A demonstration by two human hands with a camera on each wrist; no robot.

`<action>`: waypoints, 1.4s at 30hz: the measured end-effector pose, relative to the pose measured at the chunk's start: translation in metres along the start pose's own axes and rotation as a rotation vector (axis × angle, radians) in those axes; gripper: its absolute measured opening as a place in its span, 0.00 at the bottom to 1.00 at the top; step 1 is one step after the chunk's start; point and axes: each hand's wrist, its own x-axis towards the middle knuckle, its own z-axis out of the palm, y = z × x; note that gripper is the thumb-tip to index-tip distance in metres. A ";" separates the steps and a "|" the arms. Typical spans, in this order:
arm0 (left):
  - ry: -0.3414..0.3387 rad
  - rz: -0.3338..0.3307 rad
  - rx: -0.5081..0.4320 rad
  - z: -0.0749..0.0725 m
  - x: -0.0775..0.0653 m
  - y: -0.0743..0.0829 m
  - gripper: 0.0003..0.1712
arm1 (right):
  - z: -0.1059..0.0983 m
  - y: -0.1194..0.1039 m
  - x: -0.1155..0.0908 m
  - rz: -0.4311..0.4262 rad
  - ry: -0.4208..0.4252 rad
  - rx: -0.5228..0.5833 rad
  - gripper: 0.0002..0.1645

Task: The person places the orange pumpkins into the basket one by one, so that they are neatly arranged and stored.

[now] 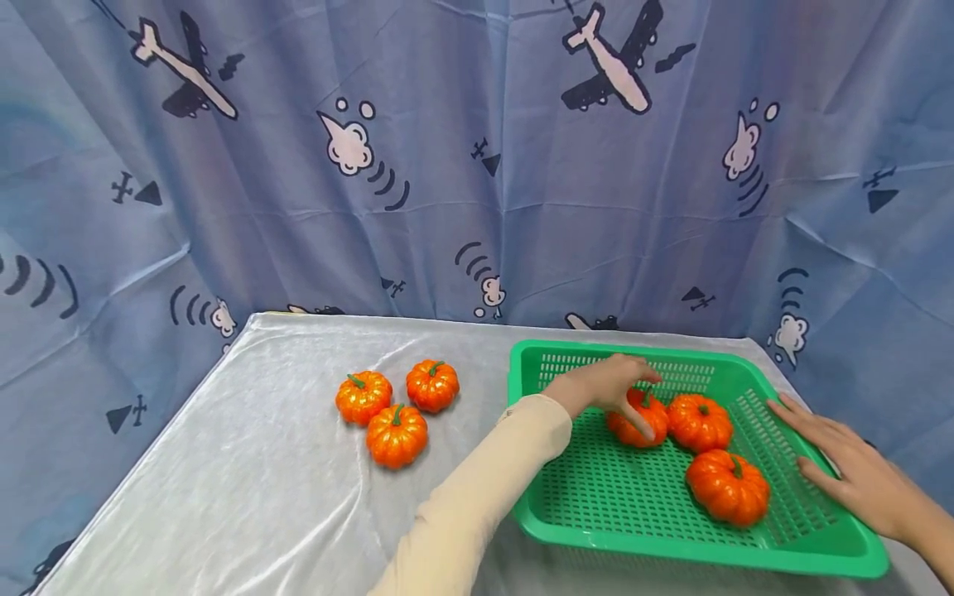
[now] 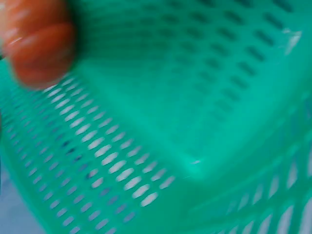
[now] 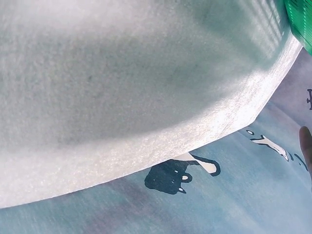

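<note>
Inside the green plastic basket (image 1: 596, 538), my left hand (image 1: 604, 385) spreads over a small orange pumpkin (image 1: 632, 430). Its thumb lies across the pumpkin's near side, and its fingers reach over the far side. Two more pumpkins, one (image 1: 701, 422) beside it and one (image 1: 728, 488) nearer me, lie on the basket floor. Blurred in the left wrist view, an orange pumpkin (image 2: 41, 46) shows beside the basket's lattice wall (image 2: 105, 156). My right hand (image 1: 857, 468) rests with extended fingers on the basket's right rim. Only a fingertip (image 3: 306, 141) shows in the right wrist view.
Three orange pumpkins, at the left (image 1: 363, 397), back (image 1: 432, 386) and front (image 1: 397, 436), sit grouped on the pale tablecloth (image 1: 246, 463) left of the basket. A blue curtain (image 1: 432, 240) with airplane prints hangs behind the table.
</note>
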 end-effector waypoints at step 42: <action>0.397 0.154 -0.296 -0.069 -0.190 0.011 0.22 | 0.003 0.004 0.001 0.037 -0.027 -0.030 0.37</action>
